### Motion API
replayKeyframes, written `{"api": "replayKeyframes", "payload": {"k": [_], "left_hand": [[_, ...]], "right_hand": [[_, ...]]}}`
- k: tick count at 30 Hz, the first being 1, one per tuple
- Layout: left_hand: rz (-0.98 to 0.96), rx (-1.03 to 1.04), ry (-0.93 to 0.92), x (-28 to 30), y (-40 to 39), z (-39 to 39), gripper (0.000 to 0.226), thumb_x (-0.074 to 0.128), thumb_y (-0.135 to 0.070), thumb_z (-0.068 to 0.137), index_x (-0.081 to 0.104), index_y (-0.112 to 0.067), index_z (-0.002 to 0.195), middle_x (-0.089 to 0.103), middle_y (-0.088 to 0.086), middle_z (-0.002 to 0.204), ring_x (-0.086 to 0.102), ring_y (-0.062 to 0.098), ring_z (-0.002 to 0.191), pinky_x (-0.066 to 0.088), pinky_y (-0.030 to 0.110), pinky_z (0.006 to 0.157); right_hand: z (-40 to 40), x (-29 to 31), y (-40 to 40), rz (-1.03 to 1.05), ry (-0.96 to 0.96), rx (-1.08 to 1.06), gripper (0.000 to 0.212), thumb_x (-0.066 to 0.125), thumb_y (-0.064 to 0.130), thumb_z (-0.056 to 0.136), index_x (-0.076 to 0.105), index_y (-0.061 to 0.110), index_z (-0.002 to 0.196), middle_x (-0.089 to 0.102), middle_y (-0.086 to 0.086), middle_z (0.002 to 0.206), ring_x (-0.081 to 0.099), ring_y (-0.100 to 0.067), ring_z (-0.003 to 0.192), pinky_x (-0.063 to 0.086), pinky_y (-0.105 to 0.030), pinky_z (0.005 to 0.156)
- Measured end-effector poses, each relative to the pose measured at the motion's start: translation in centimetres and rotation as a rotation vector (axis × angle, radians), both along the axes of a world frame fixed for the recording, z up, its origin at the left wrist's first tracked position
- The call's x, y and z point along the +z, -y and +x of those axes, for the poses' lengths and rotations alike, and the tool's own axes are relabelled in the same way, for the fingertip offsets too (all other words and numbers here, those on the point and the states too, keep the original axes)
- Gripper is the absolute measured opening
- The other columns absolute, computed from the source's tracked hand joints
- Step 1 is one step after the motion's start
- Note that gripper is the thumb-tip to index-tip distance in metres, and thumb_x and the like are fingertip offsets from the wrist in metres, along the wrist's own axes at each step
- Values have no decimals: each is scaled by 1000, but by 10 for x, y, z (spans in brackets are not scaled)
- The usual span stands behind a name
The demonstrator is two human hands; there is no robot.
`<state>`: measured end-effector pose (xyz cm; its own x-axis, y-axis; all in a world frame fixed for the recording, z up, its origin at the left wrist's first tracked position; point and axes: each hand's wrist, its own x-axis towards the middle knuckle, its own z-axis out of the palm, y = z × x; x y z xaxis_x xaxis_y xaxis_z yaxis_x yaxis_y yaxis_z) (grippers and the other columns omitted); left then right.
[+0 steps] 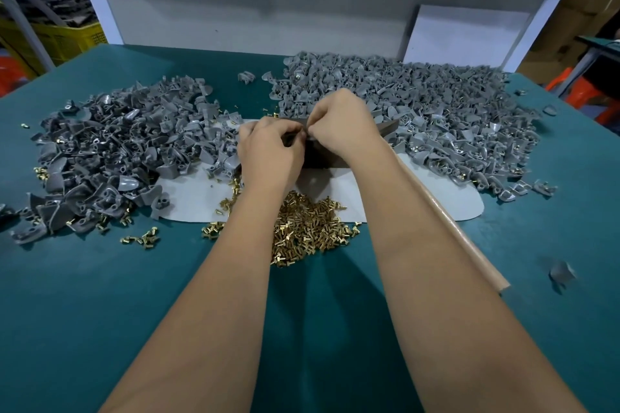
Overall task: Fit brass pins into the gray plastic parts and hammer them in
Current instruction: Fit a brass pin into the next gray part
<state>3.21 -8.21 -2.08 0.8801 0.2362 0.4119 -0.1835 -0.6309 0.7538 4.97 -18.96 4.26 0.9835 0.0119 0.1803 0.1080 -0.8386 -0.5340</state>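
1. Brass pins (307, 228) lie heaped just under the wrists, in easy reach.
2. Left hand (268, 151) and right hand (342, 121) meet over the dark block (322, 157), fingertips pinched together, likely seating a pin; the part itself is hidden.
3. Gray plastic parts (419, 107) are piled on both sides.

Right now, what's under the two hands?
A dark block on a pale mat shows under the left hand and right hand; whatever the fingers pinch is hidden.
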Motion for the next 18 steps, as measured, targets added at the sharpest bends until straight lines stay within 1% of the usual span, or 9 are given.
{"api": "replayKeyframes", "payload": {"k": [3,5,8,11,13,14,16,18], "left_hand": [[-11,11,0,0,1,0,18,61,-27,92,75,-26,105,66,-3,115,36,25,118,33,37,100],[-1,22,-10,0,2,1,17,62,-28,92,75,-26,104,66,-4,114,36,24,118,33,37,100],[1,28,-23,0,2,3,15,62,-29,92,74,-27,101,65,-5,112,37,24,118,32,35,100],[1,29,-29,0,2,3,17,62,-30,93,74,-25,103,65,-4,114,37,25,120,30,35,100],[9,35,-27,0,2,3,17,62,-31,93,74,-24,103,65,-3,114,37,26,120,29,34,100],[9,37,-26,0,2,3,18,62,-31,93,74,-24,103,65,-3,114,37,26,120,29,34,100],[5,36,-26,0,2,2,18,62,-31,92,74,-25,103,65,-4,114,37,25,120,30,35,101],[0,34,-26,1,2,2,17,62,-31,92,74,-25,103,65,-4,114,37,25,120,31,37,102]], "right_hand": [[-3,-7,-1,20,30,-35,22,65,15,83,64,29,66,70,0,86,63,-19,85,54,-31,75],[-7,-19,-1,81,79,-39,18,64,16,86,65,29,72,69,2,86,61,-17,83,51,-29,74],[-10,-31,5,271,113,-5,11,63,14,88,72,21,86,66,7,85,58,-10,81,48,-26,75],[-10,-32,14,438,97,-3,17,59,15,91,74,20,97,66,12,91,55,2,82,42,-18,71],[-9,-31,16,477,91,-17,16,58,18,91,74,21,96,65,15,88,54,4,82,40,-16,70],[-9,-31,15,473,91,-13,14,60,19,90,74,21,93,65,16,85,55,4,81,41,-17,71],[-9,-33,12,437,100,0,10,65,19,88,75,21,88,64,17,79,59,-2,80,46,-23,74],[-8,-35,8,400,123,-20,9,67,16,87,75,20,86,63,15,76,60,-9,81,48,-27,76]]}}
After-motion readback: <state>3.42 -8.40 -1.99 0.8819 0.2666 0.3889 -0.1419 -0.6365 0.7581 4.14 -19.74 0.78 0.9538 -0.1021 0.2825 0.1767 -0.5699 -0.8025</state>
